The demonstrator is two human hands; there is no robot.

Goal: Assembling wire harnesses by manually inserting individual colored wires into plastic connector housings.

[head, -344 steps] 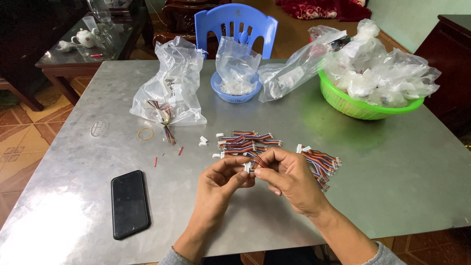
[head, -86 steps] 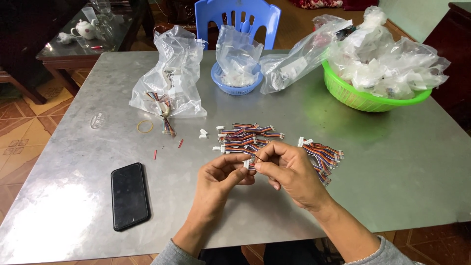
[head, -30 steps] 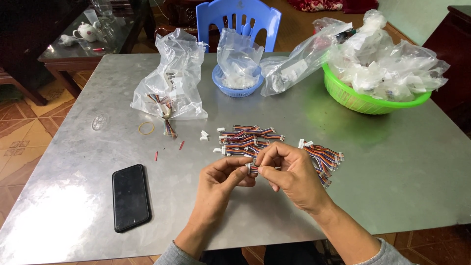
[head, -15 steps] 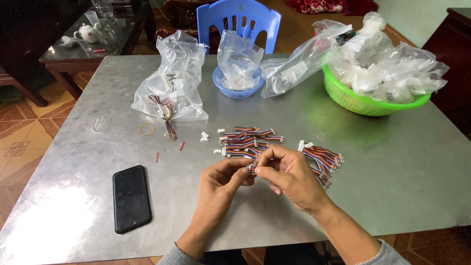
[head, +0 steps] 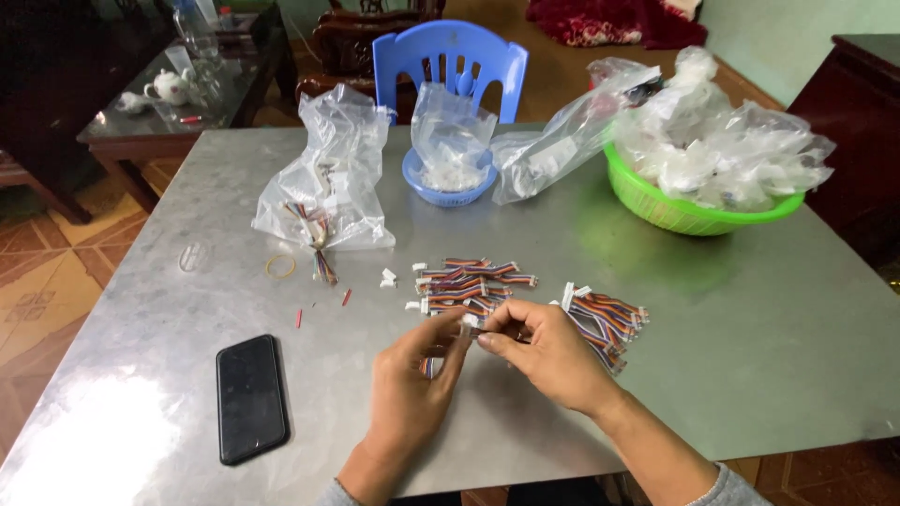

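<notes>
Blue plastic chair (head: 450,58), tiled floor (head: 42,281), dark cabinet (head: 867,122)

Dim, soft daylight w/ glare on metal table (head: 112,440) lower left; sharp center, dark bg.

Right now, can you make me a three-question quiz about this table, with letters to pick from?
1. Where does the black phone lie? A) left of the hands B) inside the green basket C) on the blue chair
2. What colour is the small bowl that holds a clear bag? A) red B) blue C) yellow
3. What are the left hand and right hand doing? A) resting flat B) pinching a small wire piece together C) holding the phone

Answers: 1 A, it lies flat on the metal table; 2 B, its rim is blue; 3 B, the fingertips meet on it.
</notes>
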